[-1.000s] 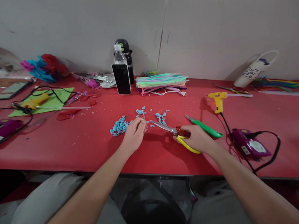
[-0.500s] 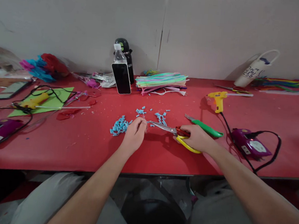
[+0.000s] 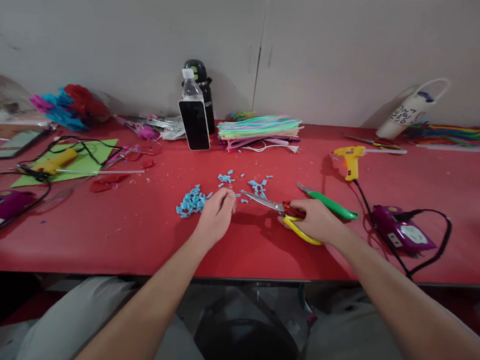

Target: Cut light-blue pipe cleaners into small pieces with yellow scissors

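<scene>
My right hand point(image 3: 314, 220) grips a pair of scissors point(image 3: 267, 203) with yellow and red handles, its blades pointing left toward my other hand. My left hand point(image 3: 217, 214) is closed in a pinch, and whatever sits between its fingertips is too small to make out. Just left of it lies a heap of short light-blue pieces point(image 3: 191, 202). Smaller clusters of the same blue pieces point(image 3: 258, 187) are scattered beyond the scissor tips. A green-handled utility knife point(image 3: 333, 205) rests on the table behind my right hand.
On the red table point(image 3: 134, 232), a yellow glue gun point(image 3: 351, 159) and purple power box point(image 3: 403, 231) lie to the right. A phone point(image 3: 195, 124) leans on a bottle at the back, beside bundled pipe cleaners point(image 3: 261, 128). Another glue gun point(image 3: 59, 159) lies left on green paper.
The scissor tips have drawn slightly away from my left fingertips, and the blades look a little more closed. Both hands stay in nearly the same place.
</scene>
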The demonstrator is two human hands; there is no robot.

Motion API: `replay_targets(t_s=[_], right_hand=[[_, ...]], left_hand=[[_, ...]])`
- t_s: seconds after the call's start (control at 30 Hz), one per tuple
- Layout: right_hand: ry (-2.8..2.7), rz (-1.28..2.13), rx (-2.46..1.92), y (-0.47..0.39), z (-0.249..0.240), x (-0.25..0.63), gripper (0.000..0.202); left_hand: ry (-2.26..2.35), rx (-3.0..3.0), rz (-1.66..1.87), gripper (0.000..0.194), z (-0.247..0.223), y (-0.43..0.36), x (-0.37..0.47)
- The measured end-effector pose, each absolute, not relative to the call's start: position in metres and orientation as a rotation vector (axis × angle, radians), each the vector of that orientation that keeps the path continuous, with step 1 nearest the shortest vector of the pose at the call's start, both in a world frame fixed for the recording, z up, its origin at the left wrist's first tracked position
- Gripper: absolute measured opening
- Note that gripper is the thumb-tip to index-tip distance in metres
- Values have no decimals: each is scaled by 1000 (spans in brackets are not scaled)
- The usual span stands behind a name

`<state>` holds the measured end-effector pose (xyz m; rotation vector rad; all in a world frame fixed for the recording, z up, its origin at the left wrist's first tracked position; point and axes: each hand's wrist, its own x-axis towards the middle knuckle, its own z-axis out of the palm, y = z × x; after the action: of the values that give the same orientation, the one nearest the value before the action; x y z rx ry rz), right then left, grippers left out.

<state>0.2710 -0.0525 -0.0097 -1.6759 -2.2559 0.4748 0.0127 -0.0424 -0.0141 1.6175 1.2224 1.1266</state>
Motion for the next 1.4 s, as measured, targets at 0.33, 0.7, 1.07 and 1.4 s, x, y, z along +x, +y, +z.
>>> replay_targets(t_s=[0.33,0.7,1.07,1.4], right_hand=[[-2281,521,-1643,-53,-10,272,30],[-2292,520,-1677,-51,-10,271,28],[-2251,498,-1685,-54,-6,271,33],[-2274,549,-1658,-53,-7,272,29]], left_hand=[[1237,1612,1120,25,-16,-42,12],[1230,1629,1122,27,-19,-40,12],[1249,1651,1093,28,-17,-41,12],[1236,1640,1100,26,-17,-41,13]])
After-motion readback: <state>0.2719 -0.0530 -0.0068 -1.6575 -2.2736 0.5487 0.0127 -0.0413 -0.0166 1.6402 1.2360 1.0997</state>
